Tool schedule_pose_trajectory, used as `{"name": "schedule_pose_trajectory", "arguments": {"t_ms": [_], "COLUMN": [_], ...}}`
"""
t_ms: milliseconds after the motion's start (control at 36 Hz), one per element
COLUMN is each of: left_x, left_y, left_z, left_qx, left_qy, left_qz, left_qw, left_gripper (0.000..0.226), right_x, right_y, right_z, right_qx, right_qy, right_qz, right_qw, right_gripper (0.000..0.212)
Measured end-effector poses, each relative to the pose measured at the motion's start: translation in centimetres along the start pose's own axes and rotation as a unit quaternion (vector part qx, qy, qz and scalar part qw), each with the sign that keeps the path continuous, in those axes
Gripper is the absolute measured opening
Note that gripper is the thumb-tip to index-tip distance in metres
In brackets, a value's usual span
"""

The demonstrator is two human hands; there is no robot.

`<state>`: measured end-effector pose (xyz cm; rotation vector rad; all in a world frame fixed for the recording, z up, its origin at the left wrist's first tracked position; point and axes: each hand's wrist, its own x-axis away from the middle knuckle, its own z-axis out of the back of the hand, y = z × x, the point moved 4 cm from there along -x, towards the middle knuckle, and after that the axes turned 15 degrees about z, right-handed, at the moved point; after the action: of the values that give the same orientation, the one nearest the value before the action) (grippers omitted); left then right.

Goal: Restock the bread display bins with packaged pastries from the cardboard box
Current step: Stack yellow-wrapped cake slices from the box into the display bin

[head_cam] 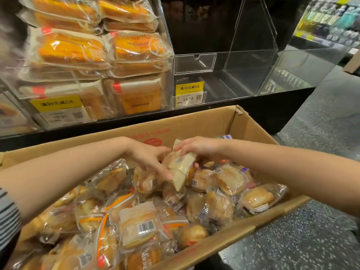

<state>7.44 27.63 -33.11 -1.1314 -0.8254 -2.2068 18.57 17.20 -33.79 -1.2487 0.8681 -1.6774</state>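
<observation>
Hands meet over the middle of the open brown cardboard box (pixel 204 121), and between them we hold one pale, cream-coloured plastic-wrapped pastry packet (pixel 182 170), tilted on edge above the heap. Our left hand (pixel 152 158) supports the packet from its left side, fingers stretched down along the wrapper with a fingertip (pixel 169 175) against its face. Our right hand (pixel 196 149) curls over the packet's upper end, fingers bent round the top edge and one showing below at its right side. Directly beneath the grip lies the pile of clear-wrapped golden round pastries (pixel 140 225), many with orange stripes and barcode labels, filling the box from wall to wall. Beyond the grip and up to its left stands the clear acrylic display bin (pixel 109 78) stacked with orange sliced bread loaves in clear bags (pixel 72 49). Beyond the grip and to its right is a second clear acrylic bin (pixel 243 61), with a yellow price tag (pixel 189 88) on its front reading 19.90. Right of the box runs grey speckled floor (pixel 321 240). A striped sleeve (pixel 8 211) covers our left upper arm.
</observation>
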Motion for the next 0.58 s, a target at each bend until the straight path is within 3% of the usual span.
{"name": "schedule_pose_trajectory", "arguments": {"t_ms": [111, 194, 250, 333, 417, 500, 583], "left_x": [0.7, 1.2, 1.3, 1.4, 1.4, 1.6, 1.8], "left_y": [0.4, 1.0, 1.4, 1.1, -0.2, -1.6, -2.7], "left_z": [0.9, 1.5, 1.9, 2.3, 3.1, 4.1, 4.6], "left_qx": [0.078, 0.097, 0.115, 0.127, 0.209, 0.239, 0.237], "left_qy": [0.047, 0.084, 0.125, 0.181, 0.19, 0.207, 0.218], "left_qz": [-0.066, -0.099, -0.119, -0.139, -0.132, -0.116, -0.102], "left_qw": [0.994, 0.987, 0.978, 0.965, 0.95, 0.942, 0.941], "left_gripper": [0.129, 0.125, 0.11, 0.064, 0.03, 0.023, 0.019], "right_x": [0.7, 1.1, 1.2, 1.1, 1.1, 0.8, -0.2], "right_y": [-0.5, -0.6, -0.5, -0.2, -0.2, -0.1, 0.6], "right_z": [1.4, 2.0, 2.2, 2.5, 2.7, 2.7, 3.2], "right_qx": [-0.141, -0.201, -0.231, -0.276, -0.283, -0.219, 0.065], "right_qy": [-0.032, -0.002, 0.02, 0.056, 0.019, -0.009, 0.051], "right_qz": [-0.03, -0.037, -0.033, -0.05, -0.07, -0.072, -0.049], "right_qw": [0.989, 0.979, 0.972, 0.958, 0.956, 0.973, 0.995], "right_gripper": [0.026, 0.025, 0.026, 0.031, 0.046, 0.051, 0.036]}}
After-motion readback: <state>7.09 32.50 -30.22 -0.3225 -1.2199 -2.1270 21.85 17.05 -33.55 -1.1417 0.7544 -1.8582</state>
